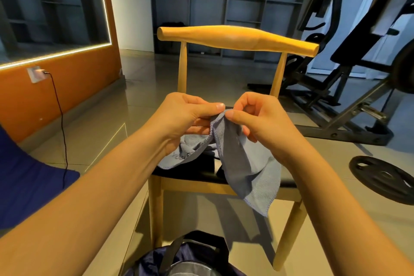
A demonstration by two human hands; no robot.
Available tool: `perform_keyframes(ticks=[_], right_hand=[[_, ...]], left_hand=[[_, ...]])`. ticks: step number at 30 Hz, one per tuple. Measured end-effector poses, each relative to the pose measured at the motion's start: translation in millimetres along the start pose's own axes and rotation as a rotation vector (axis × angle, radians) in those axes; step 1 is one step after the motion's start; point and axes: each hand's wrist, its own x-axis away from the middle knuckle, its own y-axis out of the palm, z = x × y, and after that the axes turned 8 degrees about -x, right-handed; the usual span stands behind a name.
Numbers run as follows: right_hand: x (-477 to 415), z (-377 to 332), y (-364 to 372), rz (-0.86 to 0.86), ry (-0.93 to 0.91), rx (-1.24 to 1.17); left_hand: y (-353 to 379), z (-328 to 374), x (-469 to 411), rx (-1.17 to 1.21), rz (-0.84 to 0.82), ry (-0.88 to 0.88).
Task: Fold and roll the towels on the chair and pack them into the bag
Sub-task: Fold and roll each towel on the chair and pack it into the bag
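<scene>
Step looks like opening the towel out for the first fold; nothing folded or rolled yet.

- To do it well: slide both pinches apart along the hem until each sits on a corner, pull taut, match corners, then lay it flat on the chair seat before folding. Keep the hanging end off the floor.
- Left hand: grip clamped on the towel's top edge, thumb pressed over curled fingers.
- Right hand: grip also closed on that edge, thumb and forefinger pinching just beside the left pinch.
- Towel: held above the seat, one part lying on the seat's left side, the other draped past the seat's front edge.
- Bag: on the floor below the seat's front edge, top open.
</scene>
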Motion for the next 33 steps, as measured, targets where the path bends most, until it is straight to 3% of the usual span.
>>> perform_keyframes(ticks=[10,18,33], right_hand=[[0.5,4.6,2.4,0.037,-0.11,0.173],[-0.3,9.4,9.2,0.035,-0.039,0.013],[-0.7,13.5,14.9,0.129,-0.022,-0.055]], left_hand=[[0.8,-4.1,-1.6,0.128,-0.007,-0.099],[4.9,-6.5,-2.3,0.189,-0.039,-0.144],[11.9,-15.5,-6.2,0.159,-0.049,-0.088]])
